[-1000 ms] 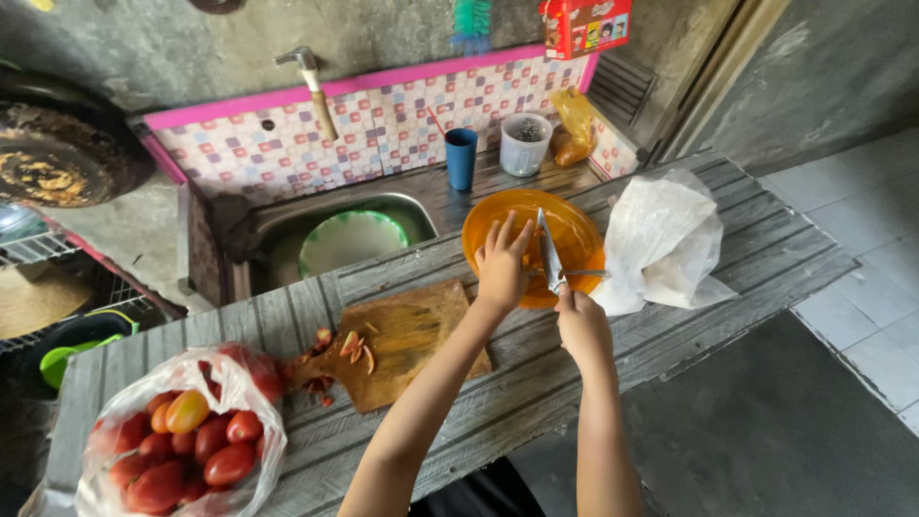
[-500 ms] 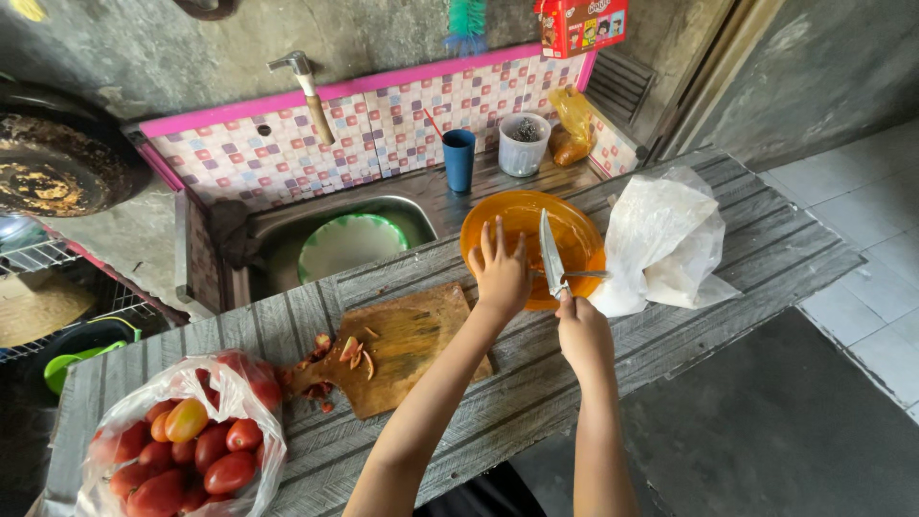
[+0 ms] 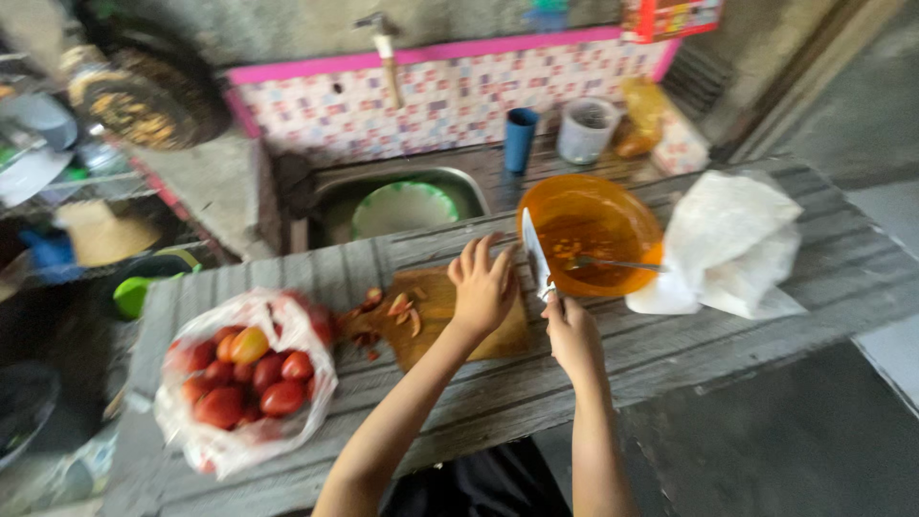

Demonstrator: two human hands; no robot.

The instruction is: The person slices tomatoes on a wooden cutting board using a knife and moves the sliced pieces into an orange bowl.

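My right hand [image 3: 571, 335] grips a kitchen knife [image 3: 535, 253] by its handle, blade pointing away from me beside the orange bowl [image 3: 589, 233]. My left hand [image 3: 483, 285] hovers with fingers spread over the right end of a wooden cutting board [image 3: 436, 321], holding nothing. Tomato scraps [image 3: 394, 306] lie on the board's left part. A spoon [image 3: 617, 264] rests inside the orange bowl, which holds reddish food.
A clear plastic bag of red tomatoes [image 3: 244, 378] sits at the left of the wooden plank counter [image 3: 689, 345]. A white plastic bag [image 3: 728, 244] lies right of the bowl. Behind are a sink with a green-rimmed plate [image 3: 402, 206], a blue cup [image 3: 520, 137], a white cup [image 3: 586, 129] and a tap [image 3: 388, 53].
Both hands have drawn back from above the orange bowl to the cutting board's right end. The knife came along with the right hand. The view has shifted and blurred.
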